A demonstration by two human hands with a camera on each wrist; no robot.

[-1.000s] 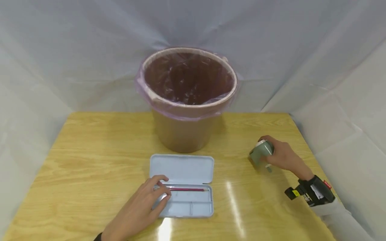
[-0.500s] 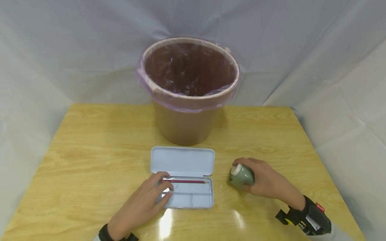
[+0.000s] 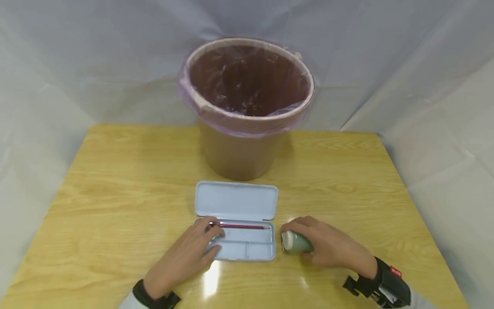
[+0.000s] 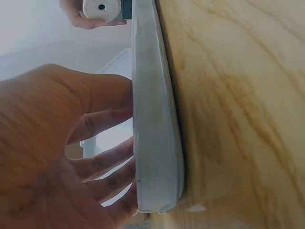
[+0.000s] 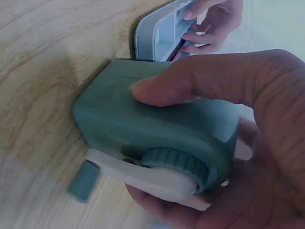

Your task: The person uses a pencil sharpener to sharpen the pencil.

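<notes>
Three sides of pale sheeting [image 3: 127, 56] stand around the fingers: one well beyond them, one off to the left, one off to the right. A wood-grained table [image 3: 115, 171] spreads beneath both sets of fingers. Well ahead of the fingertips a brown bin [image 3: 239, 156] stands upright, a thin purplish liner [image 3: 243, 130] folded over its rim.

Between the fingers of the two hands lies a pale blue pencil case [image 3: 241, 235], its lid [image 3: 236, 200] laid back just beyond the left fingertips. The left hand [image 3: 187, 253] reaches over the case's left end, its fingers spread and loosely bent, relaxed, with the tips inside the tray. The right hand [image 3: 328, 240] grasps a green crank sharpener [image 3: 300, 243], its thumb along one side and fingers round the other. Held so, the sharpener is just beside the case's right end, across the tray from the left fingertips, its white face [image 4: 112, 10] turned toward them. Whether it touches the wood below the right fingers, I cannot tell.

A dark red pencil [image 3: 243, 226] lies in the tray's long rear compartment, running from the left fingertips toward the right fingers, pale tip rightward. Below the right thumb, a white crank arm [image 5: 143, 176] ends in a green handle [image 5: 84, 182]. A small dark hole [image 4: 101, 7] pierces the white face.
</notes>
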